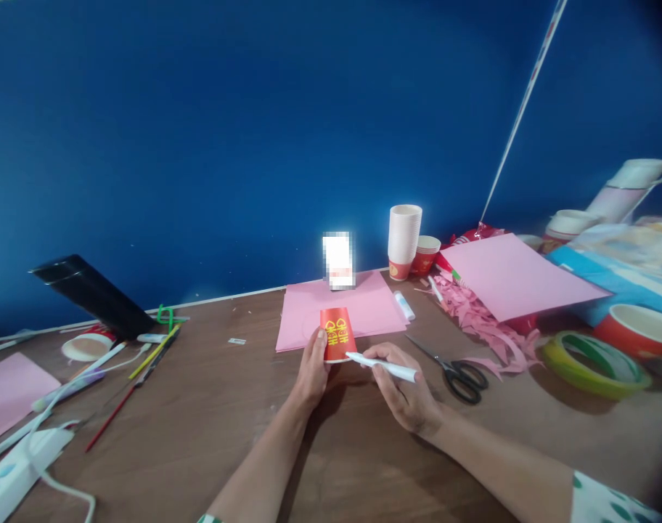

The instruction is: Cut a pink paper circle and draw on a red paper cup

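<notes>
My left hand is closed around the side of a red paper cup that bears a yellow double-happiness sign. The cup's wider, white-edged end faces down toward me. In my right hand is a slim white pen, held between thumb and fingers. Its pointed tip is at the cup's lower right edge; whether it touches I cannot tell. Behind the cup lies a stack of pink paper sheets. Black-handled scissors lie just right of my right hand.
Stacked paper cups stand at the wall by a lit, blurred-out screen. To the right are pink paper strips, a tape roll and a red bowl. Leftward are a black flask, a power strip and its cable.
</notes>
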A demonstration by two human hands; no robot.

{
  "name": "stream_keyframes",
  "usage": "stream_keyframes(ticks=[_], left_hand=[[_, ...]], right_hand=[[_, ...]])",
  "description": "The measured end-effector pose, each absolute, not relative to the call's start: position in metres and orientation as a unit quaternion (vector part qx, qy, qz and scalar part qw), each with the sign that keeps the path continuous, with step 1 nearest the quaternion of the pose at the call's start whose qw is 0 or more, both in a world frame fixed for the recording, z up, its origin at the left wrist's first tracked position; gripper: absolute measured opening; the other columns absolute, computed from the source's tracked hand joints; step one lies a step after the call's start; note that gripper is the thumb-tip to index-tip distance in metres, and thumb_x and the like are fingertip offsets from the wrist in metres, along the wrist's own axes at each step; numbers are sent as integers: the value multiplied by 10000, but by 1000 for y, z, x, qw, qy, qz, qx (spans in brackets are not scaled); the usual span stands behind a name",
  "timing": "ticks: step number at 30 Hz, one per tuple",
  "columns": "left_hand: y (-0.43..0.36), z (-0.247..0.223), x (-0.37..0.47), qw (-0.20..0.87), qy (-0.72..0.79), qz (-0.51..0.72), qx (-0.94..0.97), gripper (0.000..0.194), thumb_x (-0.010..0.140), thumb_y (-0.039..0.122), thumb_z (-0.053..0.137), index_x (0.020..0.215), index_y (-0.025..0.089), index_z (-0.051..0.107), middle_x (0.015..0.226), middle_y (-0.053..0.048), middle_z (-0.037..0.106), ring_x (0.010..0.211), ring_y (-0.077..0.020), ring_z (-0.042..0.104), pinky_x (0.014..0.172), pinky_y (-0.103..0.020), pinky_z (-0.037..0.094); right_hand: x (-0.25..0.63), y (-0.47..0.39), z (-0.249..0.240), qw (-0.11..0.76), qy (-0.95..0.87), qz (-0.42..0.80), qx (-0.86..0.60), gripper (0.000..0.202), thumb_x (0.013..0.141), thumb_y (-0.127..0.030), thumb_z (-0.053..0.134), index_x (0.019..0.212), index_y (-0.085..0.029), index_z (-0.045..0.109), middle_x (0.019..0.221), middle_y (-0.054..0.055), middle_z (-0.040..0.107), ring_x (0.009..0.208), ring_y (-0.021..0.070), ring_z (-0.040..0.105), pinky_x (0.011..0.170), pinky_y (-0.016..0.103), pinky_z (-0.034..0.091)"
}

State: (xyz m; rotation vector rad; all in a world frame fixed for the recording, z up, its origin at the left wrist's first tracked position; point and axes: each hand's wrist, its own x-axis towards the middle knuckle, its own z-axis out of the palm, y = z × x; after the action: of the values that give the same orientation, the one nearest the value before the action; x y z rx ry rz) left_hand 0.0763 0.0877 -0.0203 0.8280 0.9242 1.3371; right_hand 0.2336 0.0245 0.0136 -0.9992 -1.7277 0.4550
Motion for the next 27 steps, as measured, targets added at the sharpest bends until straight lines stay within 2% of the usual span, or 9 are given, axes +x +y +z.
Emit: stream_keyframes(ticks=[22, 27], left_hand=[[88, -21, 75, 617, 402, 570, 365, 410, 757, 488, 573, 1041, 192, 575, 1038, -84, 636, 899, -208, 600, 803, -309, 470], [87, -19, 76, 625, 382, 570, 373, 368, 766, 466, 575, 1004, 185, 589, 948, -71, 646, 829, -189, 601, 776, -301, 471]], right_hand=[[234, 25, 15, 524, -705, 209, -429, 181, 888, -251, 414, 911, -177, 578, 813, 56, 608, 741, 175, 579, 697, 303, 477], [233, 26, 15, 524, -708, 208, -426, 183, 884, -253, 422, 921, -172, 583, 817, 58, 612, 737, 173, 579, 690, 298, 475]])
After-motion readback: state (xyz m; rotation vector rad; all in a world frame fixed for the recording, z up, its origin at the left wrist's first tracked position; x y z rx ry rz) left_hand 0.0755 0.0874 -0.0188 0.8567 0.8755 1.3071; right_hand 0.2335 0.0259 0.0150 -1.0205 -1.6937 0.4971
